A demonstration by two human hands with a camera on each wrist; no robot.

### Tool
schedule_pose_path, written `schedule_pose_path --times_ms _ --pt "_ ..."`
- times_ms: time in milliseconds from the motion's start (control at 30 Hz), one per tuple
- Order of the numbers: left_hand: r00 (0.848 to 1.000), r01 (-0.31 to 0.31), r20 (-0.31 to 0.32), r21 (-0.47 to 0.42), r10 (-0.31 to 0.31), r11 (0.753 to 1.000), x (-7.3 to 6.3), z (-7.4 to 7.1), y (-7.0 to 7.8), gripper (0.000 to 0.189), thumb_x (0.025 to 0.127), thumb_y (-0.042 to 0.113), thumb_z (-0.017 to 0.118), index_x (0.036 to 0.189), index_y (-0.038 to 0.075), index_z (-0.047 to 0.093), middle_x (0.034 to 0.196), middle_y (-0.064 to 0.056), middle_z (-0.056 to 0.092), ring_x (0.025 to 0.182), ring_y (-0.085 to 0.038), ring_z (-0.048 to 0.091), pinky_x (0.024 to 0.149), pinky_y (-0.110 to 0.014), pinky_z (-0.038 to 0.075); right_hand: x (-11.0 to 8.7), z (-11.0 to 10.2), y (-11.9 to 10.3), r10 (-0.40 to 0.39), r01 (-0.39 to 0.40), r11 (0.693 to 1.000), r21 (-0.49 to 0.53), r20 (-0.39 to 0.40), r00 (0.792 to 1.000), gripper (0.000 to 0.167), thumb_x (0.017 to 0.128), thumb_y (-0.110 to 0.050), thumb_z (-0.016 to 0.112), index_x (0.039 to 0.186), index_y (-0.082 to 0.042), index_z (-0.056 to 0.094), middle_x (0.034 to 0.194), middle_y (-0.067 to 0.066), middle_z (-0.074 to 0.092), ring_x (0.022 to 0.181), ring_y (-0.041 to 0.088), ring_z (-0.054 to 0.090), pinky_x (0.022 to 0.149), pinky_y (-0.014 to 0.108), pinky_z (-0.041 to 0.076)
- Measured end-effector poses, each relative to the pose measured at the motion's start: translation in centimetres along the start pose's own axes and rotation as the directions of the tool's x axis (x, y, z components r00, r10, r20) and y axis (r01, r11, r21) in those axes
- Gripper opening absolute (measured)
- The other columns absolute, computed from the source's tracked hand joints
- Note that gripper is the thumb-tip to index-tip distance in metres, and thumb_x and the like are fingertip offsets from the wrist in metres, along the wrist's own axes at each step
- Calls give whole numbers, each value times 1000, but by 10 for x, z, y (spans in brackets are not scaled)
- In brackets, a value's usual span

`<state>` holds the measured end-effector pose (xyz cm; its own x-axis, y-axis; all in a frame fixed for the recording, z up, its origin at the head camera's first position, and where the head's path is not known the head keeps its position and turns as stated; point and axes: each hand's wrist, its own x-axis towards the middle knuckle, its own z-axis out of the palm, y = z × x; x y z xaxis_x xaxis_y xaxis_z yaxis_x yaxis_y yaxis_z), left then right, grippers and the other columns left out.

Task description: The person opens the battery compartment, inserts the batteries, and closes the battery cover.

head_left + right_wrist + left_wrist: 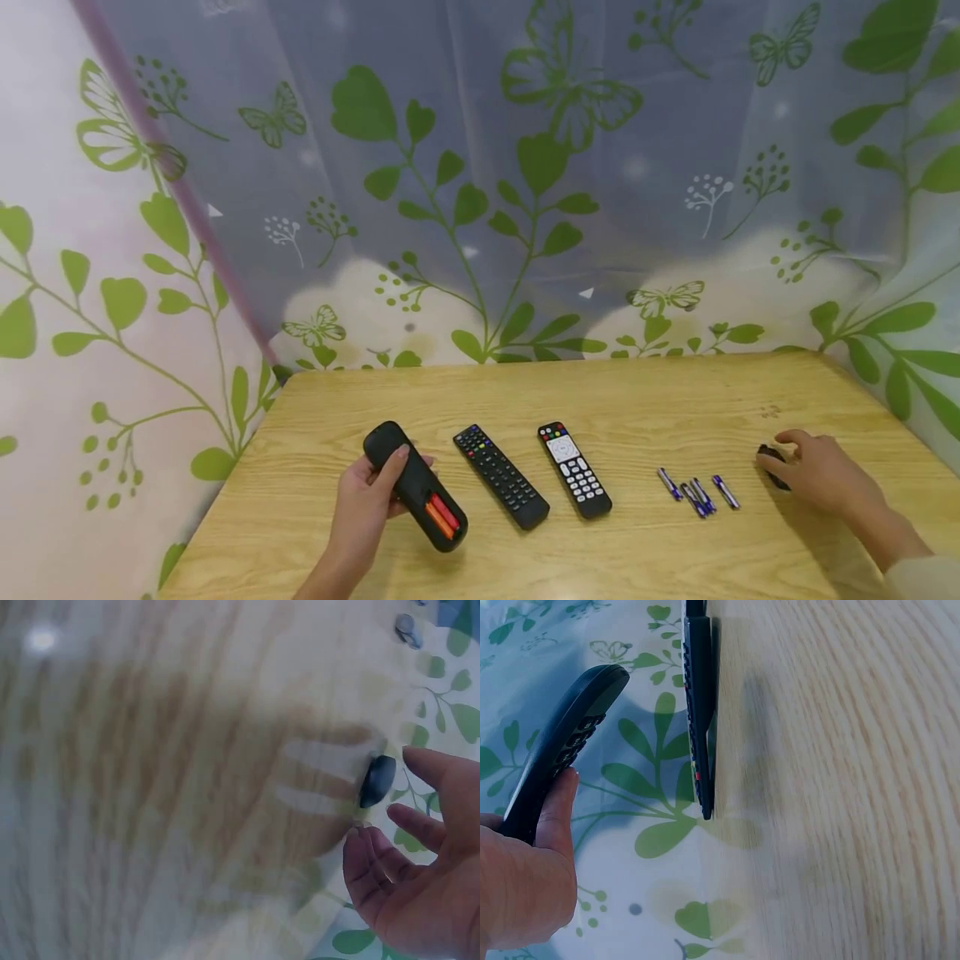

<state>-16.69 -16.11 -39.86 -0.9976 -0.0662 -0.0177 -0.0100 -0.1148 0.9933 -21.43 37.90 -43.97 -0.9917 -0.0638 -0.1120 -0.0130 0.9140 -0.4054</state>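
Note:
My left hand [363,504] grips a black remote control [408,475], thumb across its back, fingers underneath. Its back faces up, and its uncovered battery compartment shows red-orange batteries [442,515] at the near end. In the left wrist view the buttons show on the remote's other side. Far to the right, my right hand [828,475] reaches over a small black piece [378,782] on the table. Spread, gently bent fingers surround that piece in the right wrist view, with a gap between it and the upper fingertip.
Two black remote controls lie buttons up mid-table: one with dark keys [501,477], another with white keys [574,471]. Several loose blue-and-silver batteries [725,492] lie between them and my right hand. A leaf-patterned curtain [480,208] hangs behind the wooden table [600,554].

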Motion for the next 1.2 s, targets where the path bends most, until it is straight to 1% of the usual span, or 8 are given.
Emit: schedule_pose_path --times_ms 67,167,300,400,600,867,1000,1200 --pt "1000 4 -1 2 -4 1000 -1 0 0 45 99 27 55 123 -10 48 105 -21 67 92 -24 68 71 -34 57 0 3 2 5 -4 999 -33 8 1000 76 96 -51 49 125 19 41 104 39 52 101 56 43 70 58 47" --pt "1000 5 -3 7 -5 1000 -1 0 -1 46 98 28 55 123 -10 49 106 -21 67 91 -23 68 70 -34 57 3 7 1 -27 27 997 -78 -7 1000 66 96 -43 53 122 16 47 103 38 53 99 54 45 69 55 47" --pt "1000 -1 -2 8 1 1000 -1 0 -2 46 99 28 55 123 -10 48 106 -21 67 91 -23 68 70 -34 57 5 8 -3 -58 58 992 -111 2 998 54 96 -34 56 120 15 52 96 29 59 80 34 57 62 41 46" --pt "1000 2 3 4 -2 1000 -2 -1 -3 45 99 28 55 124 -10 48 106 -21 67 92 -23 68 70 -34 57 4 7 -6 -25 28 993 -116 26 999 55 95 -36 56 120 13 53 95 24 61 74 26 57 59 38 44" --pt "1000 10 12 -4 -10 1000 -3 -1 -2 47 99 26 54 127 -10 46 107 -23 66 91 -24 69 71 -35 57 2 6 -6 27 -26 994 -104 10 1000 54 92 -40 56 116 8 58 90 15 66 71 23 60 52 40 46" --pt "1000 2 20 1 -2 1000 -2 2 -1 48 100 25 53 129 -12 43 109 -24 65 92 -26 68 73 -35 57 -4 1 -11 58 -58 998 -3 -56 997 62 94 -46 52 123 9 52 95 18 65 74 26 61 56 41 47" --pt "1000 3 24 -6 -3 1000 -3 4 -2 46 100 24 53 127 -12 44 109 -25 65 93 -27 68 74 -36 56 -10 2 -33 29 -21 997 74 -116 993 62 95 -47 51 127 7 49 99 19 63 75 25 60 56 39 47" --pt "999 -4 49 -18 5 1000 -1 7 -2 48 99 26 54 127 -12 43 109 -24 65 95 -30 67 75 -36 56 -17 12 -101 -85 132 964 233 -199 976 54 94 -45 57 127 -3 53 101 11 60 83 25 63 57 34 50"
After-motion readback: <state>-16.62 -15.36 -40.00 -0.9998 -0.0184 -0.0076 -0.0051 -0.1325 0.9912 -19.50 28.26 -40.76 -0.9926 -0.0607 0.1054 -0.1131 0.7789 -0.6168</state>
